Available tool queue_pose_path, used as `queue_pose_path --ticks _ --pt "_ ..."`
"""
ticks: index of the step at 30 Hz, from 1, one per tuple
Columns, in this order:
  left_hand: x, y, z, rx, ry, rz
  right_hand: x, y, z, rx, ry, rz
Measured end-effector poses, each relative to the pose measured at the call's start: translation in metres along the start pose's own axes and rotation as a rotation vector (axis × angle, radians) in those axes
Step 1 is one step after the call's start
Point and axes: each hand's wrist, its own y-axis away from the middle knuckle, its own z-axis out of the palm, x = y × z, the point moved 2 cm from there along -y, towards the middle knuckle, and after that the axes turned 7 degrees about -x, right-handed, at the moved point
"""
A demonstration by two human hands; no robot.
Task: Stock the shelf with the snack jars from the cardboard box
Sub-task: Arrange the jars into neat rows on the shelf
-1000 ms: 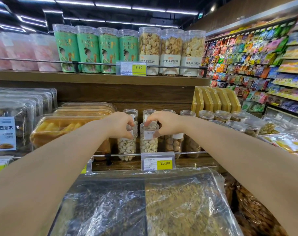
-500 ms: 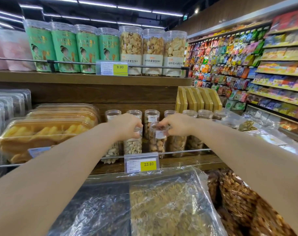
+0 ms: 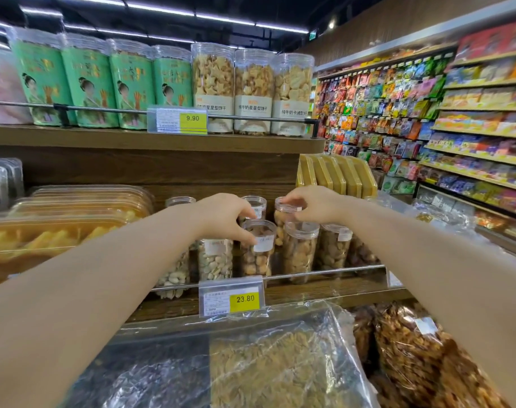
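Left hand [image 3: 224, 219] curls round a clear nut jar [image 3: 256, 260] at the shelf's [image 3: 324, 290] front edge; right hand [image 3: 314, 206] pinches the rear jar's [image 3: 279, 222] lid.

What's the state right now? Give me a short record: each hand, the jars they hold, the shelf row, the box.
left hand: grips front jar near its lid
right hand: pinches lid rim of rear jar
front jar: upright, in the front row behind the rail
row: clear jars of nuts, upright, side by side on the shelf
price tag: 23.80, on the rail below front jar
box: not in view
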Motion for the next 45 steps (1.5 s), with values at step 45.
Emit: queue_pose_path --ticks 45 --pt "0.019 -0.026 0.008 -0.022 0.061 0.019 0.028 -0.011 -0.019 -0.238 -0.121 0.023"
